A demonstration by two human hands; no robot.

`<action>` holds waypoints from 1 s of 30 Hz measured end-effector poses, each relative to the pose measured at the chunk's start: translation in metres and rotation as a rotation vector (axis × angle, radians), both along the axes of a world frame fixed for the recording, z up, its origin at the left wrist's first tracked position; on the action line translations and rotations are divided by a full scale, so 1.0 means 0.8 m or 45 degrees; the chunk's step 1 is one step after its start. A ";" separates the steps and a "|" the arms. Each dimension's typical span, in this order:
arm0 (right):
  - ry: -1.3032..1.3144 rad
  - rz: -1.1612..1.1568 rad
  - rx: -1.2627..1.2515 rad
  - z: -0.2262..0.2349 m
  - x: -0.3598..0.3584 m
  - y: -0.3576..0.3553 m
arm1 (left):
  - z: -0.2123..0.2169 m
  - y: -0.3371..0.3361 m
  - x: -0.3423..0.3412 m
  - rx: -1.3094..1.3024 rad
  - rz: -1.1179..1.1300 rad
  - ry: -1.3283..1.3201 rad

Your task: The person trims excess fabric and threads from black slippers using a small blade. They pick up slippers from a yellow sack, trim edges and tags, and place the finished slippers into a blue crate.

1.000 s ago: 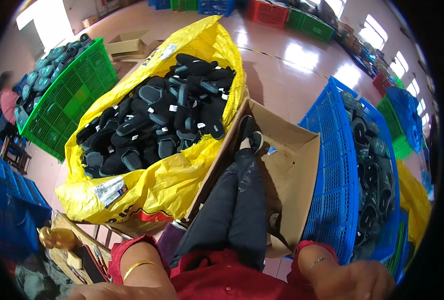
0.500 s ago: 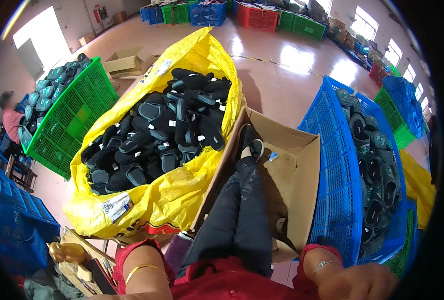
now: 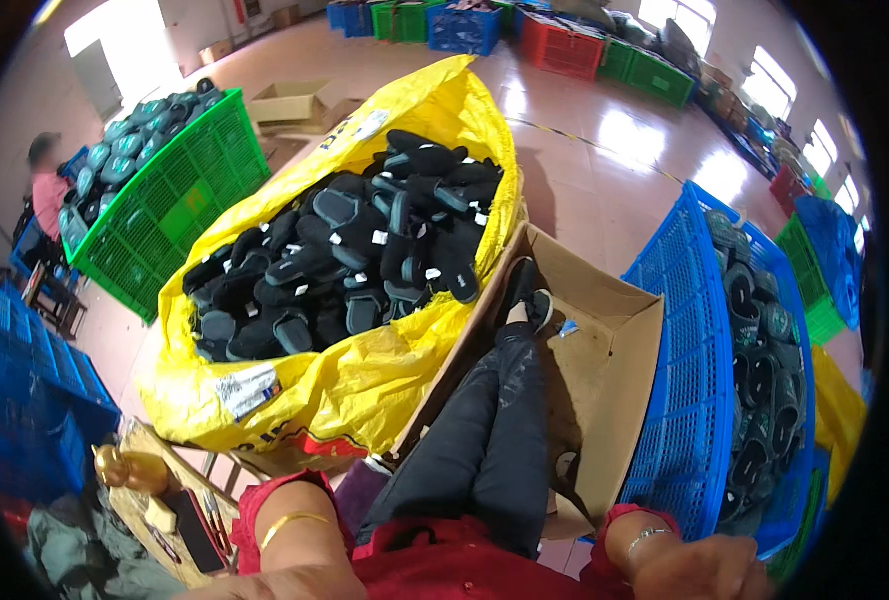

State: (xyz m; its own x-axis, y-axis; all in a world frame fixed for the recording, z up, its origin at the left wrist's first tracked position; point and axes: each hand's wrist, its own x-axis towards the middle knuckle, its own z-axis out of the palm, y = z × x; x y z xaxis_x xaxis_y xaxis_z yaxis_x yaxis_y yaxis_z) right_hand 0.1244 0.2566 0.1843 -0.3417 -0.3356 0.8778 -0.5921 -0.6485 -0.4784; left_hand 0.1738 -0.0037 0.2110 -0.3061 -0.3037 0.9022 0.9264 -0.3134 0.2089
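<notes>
View is turned slightly left, with left hand (image 3: 270, 588) cropped near board (image 3: 128, 507), right hand (image 3: 703, 572) near crate (image 3: 673, 400), their openness and hold unclear.

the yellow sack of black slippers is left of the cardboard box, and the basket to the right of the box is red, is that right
Not quite: the basket to the right of the cardboard box is blue, as the head view shows. The yellow sack of black slippers is indeed left of the box.
</notes>
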 end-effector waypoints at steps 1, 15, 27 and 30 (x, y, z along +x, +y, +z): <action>-0.121 0.033 0.010 -0.001 -0.002 -0.013 | -0.008 -0.001 -0.001 0.033 0.092 0.017; -0.982 -0.031 1.266 -0.281 -0.086 -0.118 | -0.279 -0.032 0.153 -0.247 0.974 -2.003; -1.260 0.222 1.617 -0.392 -0.011 -0.051 | -0.280 -0.107 0.289 -1.011 2.480 -2.159; -1.291 0.246 1.570 -0.390 -0.011 -0.049 | -0.303 -0.131 0.291 -1.356 2.559 -2.181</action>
